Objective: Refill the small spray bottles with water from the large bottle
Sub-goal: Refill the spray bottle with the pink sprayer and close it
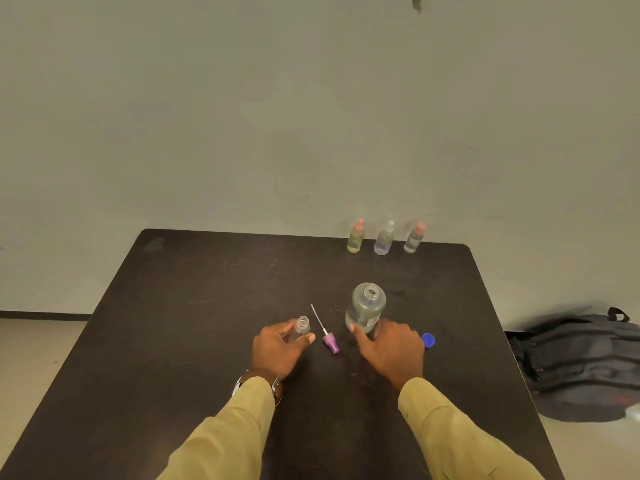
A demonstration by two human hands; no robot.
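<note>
Left hand [277, 349] grips one uncapped spray bottle [302, 329]; right hand [393, 353] grips one large bottle [366, 308]; three capped bottles [384, 241] stand far.

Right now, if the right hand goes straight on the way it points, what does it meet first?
The large clear uncapped plastic bottle, standing directly ahead of the right hand. Its thumb looks to be at the bottle's base; contact is unclear.

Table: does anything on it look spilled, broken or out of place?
No spill shows. The purple spray head lies on its side between the small bottle and the large bottle, both open; a blue cap lies loose nearby.
</note>
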